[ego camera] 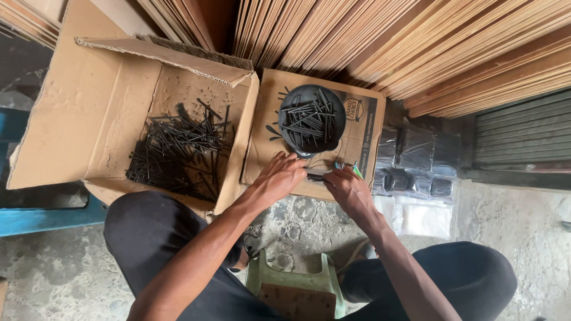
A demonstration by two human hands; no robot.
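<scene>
— What have you got between your hands?

— A small bundle of black nails [316,174], low on the closed carton [357,137], just below the black bowl [311,119] of nails. My left hand [278,178] curls over one end; my right hand [348,189] pinches the other.

— Any trick to it?

— I'd say keep the ends level and the grip snug. The open box [95,113] with the loose nail pile [178,151] sits to my left.
</scene>
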